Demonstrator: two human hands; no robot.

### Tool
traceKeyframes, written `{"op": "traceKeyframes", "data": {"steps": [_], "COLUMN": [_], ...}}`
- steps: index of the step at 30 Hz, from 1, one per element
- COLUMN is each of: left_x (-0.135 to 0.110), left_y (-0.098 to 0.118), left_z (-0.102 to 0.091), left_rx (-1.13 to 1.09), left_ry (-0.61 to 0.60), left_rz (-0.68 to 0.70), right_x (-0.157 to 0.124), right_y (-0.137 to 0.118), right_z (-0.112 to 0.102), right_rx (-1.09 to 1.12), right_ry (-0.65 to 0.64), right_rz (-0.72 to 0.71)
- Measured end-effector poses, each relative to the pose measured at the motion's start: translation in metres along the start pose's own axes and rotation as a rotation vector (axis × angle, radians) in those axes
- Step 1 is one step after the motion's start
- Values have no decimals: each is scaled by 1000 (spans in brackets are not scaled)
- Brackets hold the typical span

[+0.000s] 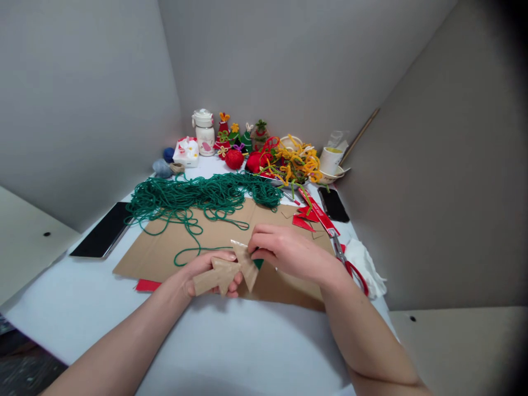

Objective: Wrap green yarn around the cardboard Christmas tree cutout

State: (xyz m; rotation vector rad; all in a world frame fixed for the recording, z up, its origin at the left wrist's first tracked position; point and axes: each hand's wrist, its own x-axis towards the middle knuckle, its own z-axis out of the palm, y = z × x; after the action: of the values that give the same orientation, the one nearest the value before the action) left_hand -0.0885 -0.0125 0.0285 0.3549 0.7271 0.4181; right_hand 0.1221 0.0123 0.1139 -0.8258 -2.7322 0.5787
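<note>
Right hand bends inward over the near half of the table, its thumb and forefinger pinching the upper end of a brown tree-shaped cutout, with the very fingertips partly lost against the piece. Left hand lies turned up beneath the same cutout, thumb along one side and fingers curled round the other, so most of the palm is covered. The cutout looks like stiff card: a straight trunk, flaring pointed tiers and a narrow waist, with a glossy streak along one edge. A dark green patch shows at its tip, half hidden by the thumb and too small to read as wound or flat. One green strand runs from the loose, looping heap of yarn and drops out of sight behind the cutout. Both hands hover above the near edge of a flat cardboard sheet, whose right part is covered by the forearm; under its near left corner only a strip of red material peeks out. Toward the table's right edge lie red-handled scissors, partly behind the forearm, and a crumpled white tissue. Along the far edge, fuzzy yellow strands tangle over a dish that is mostly buried, beside small cone-shaped ornaments whose details blur.
</note>
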Motion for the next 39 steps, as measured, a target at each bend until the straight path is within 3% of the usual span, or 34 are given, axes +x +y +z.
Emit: {"op": "traceKeyframes", "data": {"steps": [11, 19, 23, 28, 32, 39], "left_x": [2, -4, -7, -10, -9, -6], "left_y": [-6, -8, -8, -6, -6, -7], "left_z": [-9, -6, -4, -2, -6, -11], "left_rx": [75, 153, 144, 163, 144, 29], "left_ry": [-227, -249, -285, -319, -324, -305], "left_rz": [-105, -23, 33, 78, 162, 248], "right_x": [2, 8, 9, 12, 14, 16], "right_y": [4, 18, 22, 22, 21, 21], "right_z": [-3, 4, 10, 14, 18, 22], "right_rx": [162, 501, 599, 656, 665, 787], "right_ry": [-15, -104, -141, -150, -102, -13], "right_rz": [-48, -5, 70, 66, 35, 131]}}
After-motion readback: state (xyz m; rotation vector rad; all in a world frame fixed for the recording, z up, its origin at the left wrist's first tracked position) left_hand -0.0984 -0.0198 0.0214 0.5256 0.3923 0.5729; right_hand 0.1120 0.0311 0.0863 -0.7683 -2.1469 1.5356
